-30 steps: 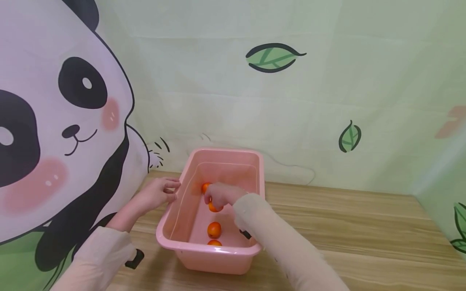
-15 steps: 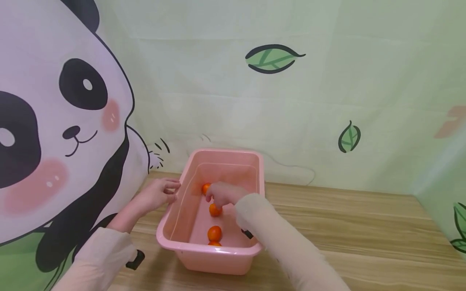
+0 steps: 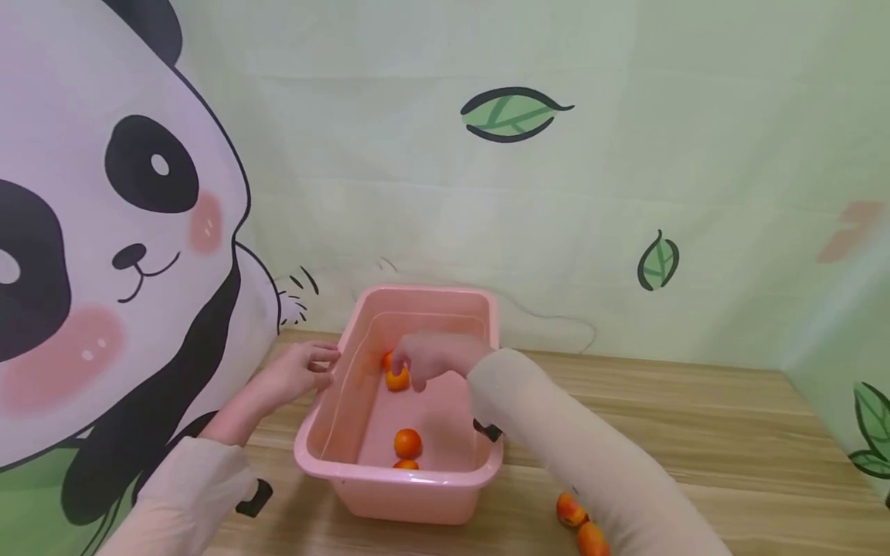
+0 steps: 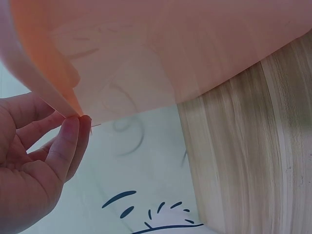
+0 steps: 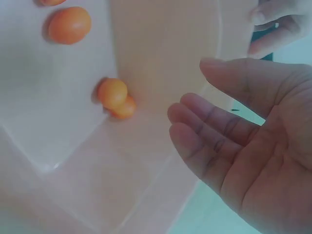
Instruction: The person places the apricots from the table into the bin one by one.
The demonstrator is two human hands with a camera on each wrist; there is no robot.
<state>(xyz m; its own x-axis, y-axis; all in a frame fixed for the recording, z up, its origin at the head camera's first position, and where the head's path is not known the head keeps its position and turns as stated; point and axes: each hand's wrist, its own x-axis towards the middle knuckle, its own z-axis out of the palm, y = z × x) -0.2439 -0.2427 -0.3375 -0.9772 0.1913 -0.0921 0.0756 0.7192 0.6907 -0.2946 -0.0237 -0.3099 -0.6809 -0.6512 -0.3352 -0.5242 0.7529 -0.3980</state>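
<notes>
Left hand (image 3: 299,369) pinches the tub rim (image 3: 445,476); right hand (image 3: 441,355) hangs relaxed near the fruit (image 3: 397,380), its palm (image 5: 265,173) showing only in the right wrist view.

Left fingers (image 3: 325,354) touch the pink tub (image 3: 403,502); right fingers (image 3: 419,375) hover inside (near orange fruit (image 3: 397,381)).

Panda-print backdrop (image 3: 417,208) behind wooden table (image 3: 695,432)

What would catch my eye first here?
Probably the huge cartoon panda on the head view's left side. Next, the pink tub on the wooden table, with bright orange fruits inside. The left hand holds its rim; the right hand hovers over it.
</notes>
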